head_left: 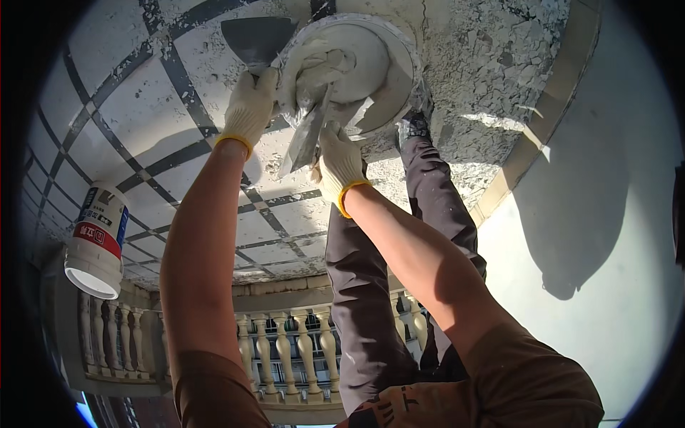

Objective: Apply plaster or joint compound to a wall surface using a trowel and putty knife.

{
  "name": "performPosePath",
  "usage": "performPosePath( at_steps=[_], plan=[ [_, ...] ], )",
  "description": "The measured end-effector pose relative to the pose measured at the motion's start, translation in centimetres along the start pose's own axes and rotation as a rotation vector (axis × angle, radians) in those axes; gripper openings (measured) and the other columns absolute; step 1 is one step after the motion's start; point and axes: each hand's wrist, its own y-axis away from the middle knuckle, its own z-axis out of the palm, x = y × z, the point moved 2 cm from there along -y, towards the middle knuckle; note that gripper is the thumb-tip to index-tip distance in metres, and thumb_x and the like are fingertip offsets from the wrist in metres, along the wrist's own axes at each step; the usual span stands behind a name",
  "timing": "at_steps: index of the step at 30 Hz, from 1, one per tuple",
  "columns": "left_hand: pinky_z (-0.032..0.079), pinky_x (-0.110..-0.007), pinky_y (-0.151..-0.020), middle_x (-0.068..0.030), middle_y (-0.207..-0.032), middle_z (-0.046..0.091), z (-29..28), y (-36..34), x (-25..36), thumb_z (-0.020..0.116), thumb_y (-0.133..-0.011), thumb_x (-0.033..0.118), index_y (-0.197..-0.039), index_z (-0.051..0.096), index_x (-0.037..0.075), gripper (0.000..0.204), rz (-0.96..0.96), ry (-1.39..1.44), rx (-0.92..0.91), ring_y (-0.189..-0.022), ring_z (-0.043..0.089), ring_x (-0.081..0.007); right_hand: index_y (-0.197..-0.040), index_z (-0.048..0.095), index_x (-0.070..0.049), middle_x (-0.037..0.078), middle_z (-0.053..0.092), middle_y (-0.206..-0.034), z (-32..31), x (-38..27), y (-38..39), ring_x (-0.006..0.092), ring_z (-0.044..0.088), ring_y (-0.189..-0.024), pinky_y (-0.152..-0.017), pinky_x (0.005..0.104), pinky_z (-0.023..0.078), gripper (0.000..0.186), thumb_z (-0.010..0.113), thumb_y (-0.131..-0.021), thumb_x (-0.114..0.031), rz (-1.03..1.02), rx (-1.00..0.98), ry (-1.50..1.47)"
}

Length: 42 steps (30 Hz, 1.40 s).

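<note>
A round bucket with a paste-smeared rim stands in front of me, holding thick off-white putty heaped unevenly. My left hand, in a cream knitted glove with a yellow cuff, is closed round the handle of a putty knife. That putty knife's wide dark blade points away, just left of the bucket. At the bucket's near side, my gloved right hand is closed on a plastering trowel. Its flat metal blade is tilted over the near rim, its upper end close to the putty. The trowel's handle is hidden by my fingers.
White tiles with dark dividing strips cover the floor, scattered with crumbs. Cracked dried residue lies right of the bucket. A white plastic tub stands at the left. Behind my legs runs a baluster railing; a pale wall rises at right.
</note>
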Motion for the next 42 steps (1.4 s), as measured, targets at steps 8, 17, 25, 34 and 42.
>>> performPosePath(
  at_steps=[8, 17, 25, 34, 42],
  plan=[
    [0.060, -0.027, -0.075, -0.0113, -0.107, 0.068, -0.6, 0.9, -4.0, 0.061, -0.103, 0.036, -0.124, 0.062, 0.001, 0.040, 0.002, 0.090, 0.142, -0.089, 0.069, -0.0191, -0.097, 0.063, -0.016, 0.001, 0.059, -0.081, 1.2, 0.6, -2.9, 0.0093, 0.051, -0.059, -0.044, 0.0235, 0.037, 0.010, 0.059, -0.102, -0.023, 0.255, -0.447, -0.362],
    [0.034, -0.018, -0.049, -0.0065, -0.097, 0.065, -0.2, 4.6, -6.7, 0.062, -0.108, 0.041, -0.109, 0.058, 0.008, 0.034, 0.013, 0.657, 0.196, -0.078, 0.071, -0.0091, -0.122, 0.062, -0.009, 0.007, 0.070, -0.110, -5.2, -2.0, -4.6, 0.0157, 0.062, -0.083, -0.067, 0.0285, 0.052, 0.022, 0.061, -0.106, -0.024, 0.532, -0.907, -0.605],
    [0.033, -0.020, -0.041, -0.0016, -0.072, 0.058, 2.3, 22.7, -5.4, 0.054, -0.112, 0.039, -0.102, 0.061, 0.010, 0.031, -0.312, 0.783, -0.092, -0.048, 0.048, -0.0077, -0.161, 0.042, -0.010, 0.008, 0.059, -0.154, -10.0, -7.6, -2.4, 0.0227, 0.056, -0.141, -0.120, 0.0411, 0.045, 0.054, 0.054, -0.109, -0.021, 0.373, -0.768, -0.289],
    [0.020, -0.019, -0.035, -0.0023, -0.068, 0.056, 7.6, 18.8, -6.8, 0.051, -0.113, 0.035, -0.098, 0.058, 0.009, 0.031, -0.490, 1.266, -0.645, -0.045, 0.037, -0.0044, -0.159, 0.048, -0.008, 0.004, 0.067, -0.143, -9.9, -14.2, 5.9, 0.0170, 0.065, -0.127, -0.106, 0.0264, 0.052, 0.056, 0.063, -0.107, -0.020, -0.064, -0.300, 0.692],
    [0.026, -0.021, -0.037, -0.0024, -0.072, 0.058, 7.6, 11.2, -3.0, 0.056, -0.106, 0.026, -0.093, 0.059, 0.007, 0.023, -0.342, 0.891, -0.333, -0.047, 0.042, -0.0073, -0.165, 0.041, -0.014, 0.005, 0.076, -0.108, -13.7, -20.3, 8.9, 0.0159, 0.070, -0.091, -0.075, 0.0301, 0.055, 0.065, 0.060, -0.104, -0.016, -0.331, -0.251, 1.130]
  ],
)
